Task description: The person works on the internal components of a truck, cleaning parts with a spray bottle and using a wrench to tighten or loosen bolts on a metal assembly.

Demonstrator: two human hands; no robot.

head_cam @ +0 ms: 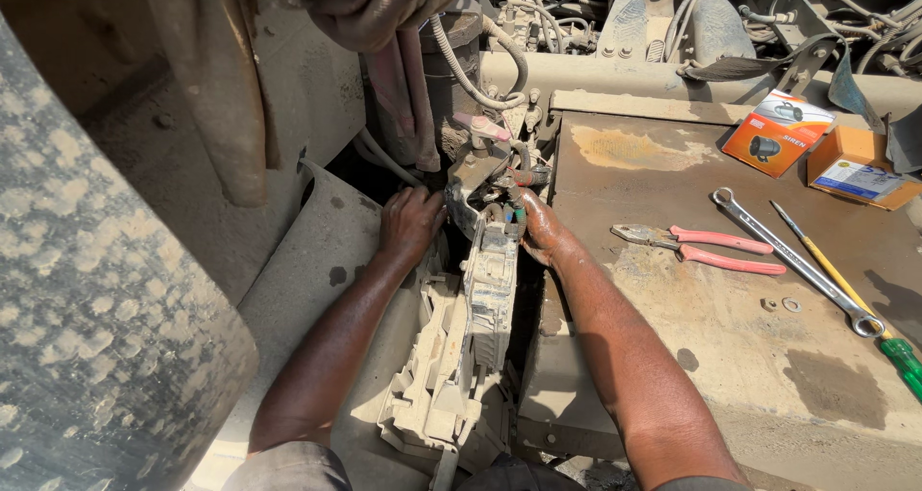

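Observation:
My left hand [410,224] reaches down into the gap beside a dusty grey metal bracket assembly [490,289] on a vehicle frame, its fingers curled against the fitting behind it. On the other side of the same part, my right hand [540,227] has its fingertips at a cluster of small hoses and connectors [514,179]. The fingers of both hands are partly hidden by the metal. I cannot tell whether either hand grips anything.
A large dusty tyre [96,299] fills the left. On the flat rusty metal cover [711,328] to the right lie red-handled pliers [706,246], a combination spanner [792,260], a yellow-shafted screwdriver with a green handle [845,294], a nut and washer [780,305] and two orange cartons [778,131].

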